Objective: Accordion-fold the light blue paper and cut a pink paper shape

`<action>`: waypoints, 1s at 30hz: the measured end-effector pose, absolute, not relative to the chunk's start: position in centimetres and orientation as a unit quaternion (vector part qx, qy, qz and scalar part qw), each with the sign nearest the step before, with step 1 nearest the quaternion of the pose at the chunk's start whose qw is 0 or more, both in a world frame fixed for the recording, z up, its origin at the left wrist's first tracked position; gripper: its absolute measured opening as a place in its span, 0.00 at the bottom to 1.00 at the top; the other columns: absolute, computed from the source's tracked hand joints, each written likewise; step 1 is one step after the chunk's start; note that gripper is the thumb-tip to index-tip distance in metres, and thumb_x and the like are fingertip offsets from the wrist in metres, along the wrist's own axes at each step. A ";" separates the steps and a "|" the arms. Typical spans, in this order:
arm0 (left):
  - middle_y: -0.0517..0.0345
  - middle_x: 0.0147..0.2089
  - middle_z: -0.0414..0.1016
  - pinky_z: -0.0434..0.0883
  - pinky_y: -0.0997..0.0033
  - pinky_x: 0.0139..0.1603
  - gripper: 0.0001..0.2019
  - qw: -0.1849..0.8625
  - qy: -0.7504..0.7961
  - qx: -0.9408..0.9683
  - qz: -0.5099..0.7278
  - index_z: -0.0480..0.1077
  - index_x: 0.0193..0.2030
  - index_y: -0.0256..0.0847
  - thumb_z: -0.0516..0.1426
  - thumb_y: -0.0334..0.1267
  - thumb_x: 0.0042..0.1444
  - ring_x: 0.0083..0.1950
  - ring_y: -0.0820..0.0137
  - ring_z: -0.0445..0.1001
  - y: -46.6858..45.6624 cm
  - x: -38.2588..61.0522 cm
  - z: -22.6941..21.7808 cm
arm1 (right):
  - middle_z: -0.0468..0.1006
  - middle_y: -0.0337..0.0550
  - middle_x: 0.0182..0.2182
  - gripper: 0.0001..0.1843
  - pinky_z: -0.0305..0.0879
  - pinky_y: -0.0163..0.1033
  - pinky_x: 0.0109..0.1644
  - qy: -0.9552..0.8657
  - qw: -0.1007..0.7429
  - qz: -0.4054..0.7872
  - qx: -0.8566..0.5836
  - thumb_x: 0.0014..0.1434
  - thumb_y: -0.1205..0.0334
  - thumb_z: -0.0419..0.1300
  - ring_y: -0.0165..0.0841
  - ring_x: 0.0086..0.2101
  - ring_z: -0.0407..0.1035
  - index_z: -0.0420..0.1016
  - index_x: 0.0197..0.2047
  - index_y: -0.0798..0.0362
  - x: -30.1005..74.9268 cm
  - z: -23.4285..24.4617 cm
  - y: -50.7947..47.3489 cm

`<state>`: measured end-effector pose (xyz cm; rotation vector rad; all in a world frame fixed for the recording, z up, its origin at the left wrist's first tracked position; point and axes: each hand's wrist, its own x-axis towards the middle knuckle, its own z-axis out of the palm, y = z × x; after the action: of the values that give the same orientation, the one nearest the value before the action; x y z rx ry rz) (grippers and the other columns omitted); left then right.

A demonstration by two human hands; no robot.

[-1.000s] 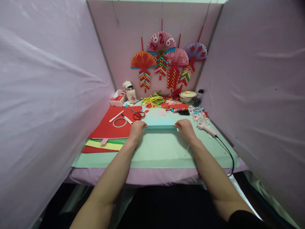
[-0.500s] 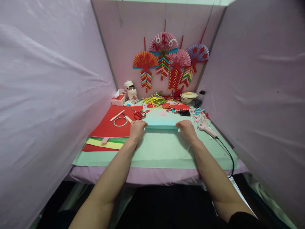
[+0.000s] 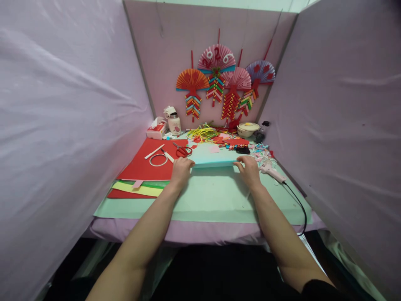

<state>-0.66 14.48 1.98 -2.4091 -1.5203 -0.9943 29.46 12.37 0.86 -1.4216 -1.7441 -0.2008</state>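
Note:
A light blue strip of folded paper (image 3: 214, 162) stretches between my two hands over the pale green table covering. My left hand (image 3: 182, 168) pinches its left end, fingers closed. At the other end my right hand (image 3: 249, 167) has thumb and fingertips closed on the paper's corner. Red-handled scissors (image 3: 183, 151) lie just beyond my left hand, on the edge of a red sheet (image 3: 138, 163). A roll of tape (image 3: 158, 160), a white pen-like stick (image 3: 154, 151) and a white-handled craft knife (image 3: 168, 156) rest on that sheet.
A glue gun (image 3: 272, 171) with a black cord lies to the right, near paper scraps (image 3: 261, 151). Behind are yellow strips (image 3: 205, 133), a lidded bowl (image 3: 247, 128), a tissue box (image 3: 156, 130) and a bottle (image 3: 174, 124). Paper fans (image 3: 216, 60) hang on the back wall.
My right hand has shifted slightly right and up, its grip on the paper's end altered. The strip's right end is a little higher. My left hand has hardly moved.

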 end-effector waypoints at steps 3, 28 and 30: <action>0.51 0.35 0.76 0.65 0.66 0.44 0.12 0.095 -0.478 -0.787 -0.379 0.75 0.38 0.39 0.50 0.35 0.66 0.41 0.64 0.70 13.8 0.0 2.0 | 0.75 0.50 0.37 0.21 0.59 0.43 0.43 -0.620 0.487 -0.070 -0.611 0.56 0.42 0.60 0.40 0.39 0.65 0.70 0.36 0.53 29.1 1.0 12.2; 0.54 0.38 0.74 0.67 0.67 0.39 0.11 0.086 -0.254 -0.949 -0.168 0.72 0.42 0.39 0.50 0.38 0.66 0.38 0.68 0.73 9.3 5.6 1.1 | 0.74 0.46 0.36 0.06 0.60 0.40 0.46 -0.683 0.502 -0.113 -0.518 0.62 0.64 0.50 0.36 0.40 0.66 0.67 0.37 0.51 26.1 1.4 10.9; 0.54 0.35 0.73 0.67 0.68 0.39 0.13 0.078 -0.231 -0.956 -0.163 0.73 0.39 0.39 0.49 0.39 0.66 0.37 0.69 0.72 9.1 5.7 1.1 | 0.74 0.47 0.37 0.08 0.58 0.41 0.46 -0.724 0.416 -0.151 -0.530 0.62 0.68 0.50 0.37 0.41 0.65 0.70 0.38 0.52 25.8 1.4 10.7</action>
<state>5.67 9.07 1.07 -2.8636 -0.6925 -0.4883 25.80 10.69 1.37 -1.3304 -1.8176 -0.3800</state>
